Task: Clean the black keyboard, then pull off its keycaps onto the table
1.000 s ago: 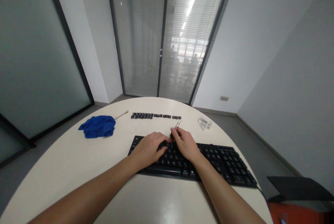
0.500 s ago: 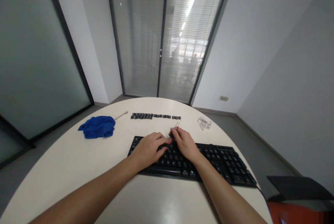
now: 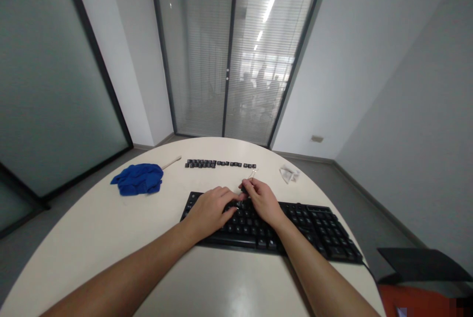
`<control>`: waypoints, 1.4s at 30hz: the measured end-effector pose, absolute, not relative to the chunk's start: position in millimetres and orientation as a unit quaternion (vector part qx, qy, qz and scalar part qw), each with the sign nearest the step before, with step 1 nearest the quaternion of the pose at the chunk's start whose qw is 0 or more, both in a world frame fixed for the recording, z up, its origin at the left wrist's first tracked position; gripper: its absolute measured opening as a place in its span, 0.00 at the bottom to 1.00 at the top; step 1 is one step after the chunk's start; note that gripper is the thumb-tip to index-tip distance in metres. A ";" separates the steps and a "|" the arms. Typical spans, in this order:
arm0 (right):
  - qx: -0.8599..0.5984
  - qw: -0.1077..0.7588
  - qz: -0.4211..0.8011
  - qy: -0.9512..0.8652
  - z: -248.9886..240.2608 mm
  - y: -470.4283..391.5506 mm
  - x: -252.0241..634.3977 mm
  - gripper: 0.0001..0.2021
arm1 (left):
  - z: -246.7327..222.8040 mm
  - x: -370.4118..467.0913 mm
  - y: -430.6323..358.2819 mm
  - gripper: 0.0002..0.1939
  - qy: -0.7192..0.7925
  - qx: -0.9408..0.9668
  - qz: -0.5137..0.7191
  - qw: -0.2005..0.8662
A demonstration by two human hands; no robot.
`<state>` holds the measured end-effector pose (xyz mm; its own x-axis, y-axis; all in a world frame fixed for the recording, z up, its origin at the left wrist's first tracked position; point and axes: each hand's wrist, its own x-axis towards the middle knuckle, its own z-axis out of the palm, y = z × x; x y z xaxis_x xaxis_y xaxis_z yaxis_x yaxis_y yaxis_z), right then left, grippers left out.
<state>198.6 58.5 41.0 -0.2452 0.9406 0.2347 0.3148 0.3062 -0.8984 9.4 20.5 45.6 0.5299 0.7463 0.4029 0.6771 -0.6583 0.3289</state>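
A black keyboard (image 3: 236,241) lies on the table under both my hands. My left hand (image 3: 210,208) rests on its left half, with the thumb and index finger apart over the keys near its middle. My right hand (image 3: 262,201) is closed in a pinch just beside the left fingertips. Between its thumb and fingers is a wire keycap puller (image 3: 253,174), its thin wires sticking out past the far side of the hand. The fingers cover its dark handle. What lies directly beneath the fingertips is partly hidden.
Several loose black keycaps (image 3: 201,163) stand in rows at the back. A blue cloth (image 3: 138,179) lies at the left, a thin stick (image 3: 172,162) beside it. Crumpled white wrapping (image 3: 289,174) is at the right. A chair (image 3: 424,264) stands beyond the table's right edge.
My right hand has shifted very slightly up, and a small gap shows between it and my left fingers. My left hand stays nearly in place on the keyboard.
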 end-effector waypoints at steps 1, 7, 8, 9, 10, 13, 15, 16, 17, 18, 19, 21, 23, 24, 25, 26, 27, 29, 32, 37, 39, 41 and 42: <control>-0.453 0.416 0.376 -0.693 40.6 58.9 198.8 0.20 | 45.9 9.6 20.2 0.11 0.409 0.872 0.260 0.065; -0.453 0.405 0.338 -0.718 40.4 57.4 198.2 0.22 | 44.7 9.9 19.9 0.11 0.413 0.867 0.270 0.073; -0.456 0.399 0.324 -0.726 41.1 56.3 197.7 0.22 | 44.1 9.8 20.2 0.11 0.412 0.867 0.271 0.075; -0.461 0.390 0.307 -0.735 42.0 55.2 197.1 0.22 | 43.7 9.8 20.4 0.11 0.412 0.867 0.271 0.074; -0.466 0.380 0.291 -0.744 42.9 54.1 196.5 0.23 | 43.4 9.7 20.6 0.11 0.413 0.866 0.271 0.073; -0.479 0.357 0.260 -0.759 44.9 51.6 194.9 0.24 | 43.8 9.7 20.4 0.10 0.418 0.867 0.263 0.062; -0.480 0.357 0.258 -0.759 44.8 51.4 194.6 0.24 | 44.7 9.6 19.8 0.09 0.421 0.867 0.260 0.056; -0.477 0.361 0.262 -0.757 44.3 51.8 194.7 0.24 | 45.1 9.5 19.4 0.09 0.422 0.867 0.259 0.055; -0.475 0.366 0.268 -0.754 43.7 52.5 194.9 0.24 | 45.3 9.4 19.2 0.10 0.423 0.867 0.259 0.054; -0.473 0.373 0.275 -0.750 43.0 53.4 195.1 0.24 | 45.3 9.4 19.0 0.10 0.424 0.866 0.259 0.054; -0.472 0.378 0.284 -0.745 42.3 54.3 195.3 0.23 | 45.1 9.3 19.1 0.11 0.424 0.866 0.260 0.054; -0.471 0.383 0.305 -0.734 41.4 55.6 195.6 0.23 | 44.2 9.1 19.6 0.11 0.424 0.866 0.261 0.054; -0.467 0.382 0.319 -0.731 41.1 56.3 195.6 0.22 | 43.3 9.0 20.3 0.10 0.422 0.866 0.263 0.052; -0.465 0.381 0.323 -0.731 41.0 56.4 195.5 0.22 | 43.1 8.9 20.5 0.10 0.419 0.867 0.263 0.052; -0.462 0.381 0.325 -0.731 40.8 56.4 195.4 0.22 | 43.1 8.8 20.7 0.10 0.416 0.869 0.262 0.053; -0.460 0.383 0.326 -0.732 40.7 56.5 195.3 0.22 | 43.3 8.7 20.7 0.10 0.411 0.872 0.260 0.054; -0.459 0.384 0.326 -0.731 40.4 56.6 195.3 0.21 | 43.6 8.6 20.7 0.09 0.408 0.874 0.259 0.055; -0.457 0.386 0.328 -0.731 39.9 57.0 195.3 0.21 | 44.4 8.4 20.3 0.09 0.401 0.878 0.257 0.056; -0.454 0.387 0.332 -0.731 40.0 57.6 195.4 0.20 | 45.0 8.2 19.9 0.10 0.390 0.882 0.258 0.058; -0.459 0.388 0.338 -0.724 41.8 56.9 195.1 0.19 | 44.8 8.8 19.8 0.08 0.389 0.880 0.266 0.066; -0.458 0.397 0.335 -0.721 41.8 56.7 195.1 0.19 | 45.2 9.2 19.4 0.07 0.399 0.872 0.274 0.074; -0.455 0.412 0.333 -0.716 41.4 56.8 195.5 0.18 | 45.7 9.5 18.9 0.06 0.416 0.862 0.279 0.079; -0.454 0.418 0.334 -0.713 41.2 56.8 195.7 0.18 | 46.0 9.6 18.7 0.05 0.425 0.857 0.282 0.079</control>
